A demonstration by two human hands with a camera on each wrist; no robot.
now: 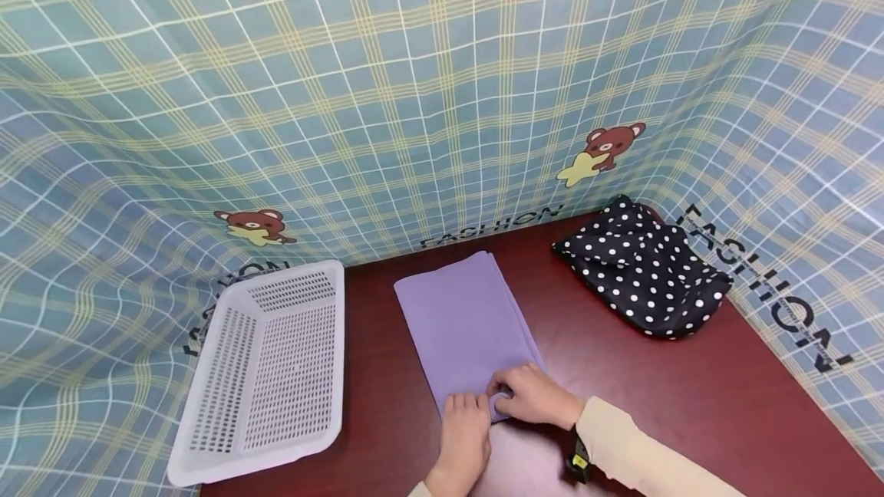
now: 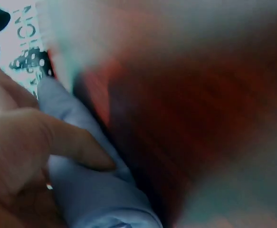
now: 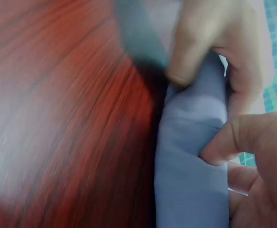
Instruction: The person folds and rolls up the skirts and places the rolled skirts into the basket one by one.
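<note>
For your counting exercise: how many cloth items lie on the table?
2. A purple cloth lies mid-table, its near end rolled under both hands; a polka-dot cloth sits in the far right corner. None shows in the basket.

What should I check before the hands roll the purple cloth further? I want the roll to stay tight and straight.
1. Left hand on the rolled near edge of the purple cloth: ok, fingers grip it.
2. Right hand on the same edge: ok, thumb and fingers pinch the roll.
3. Cloth ahead lies flat: ok, smooth up to its far end.
4. Path clear of the polka-dot cloth: ok, it lies apart to the right.
5. White basket out of the way: ok, beside the cloth on the left.
6. Roll even across its width: cannot tell, the hands cover it.
</note>
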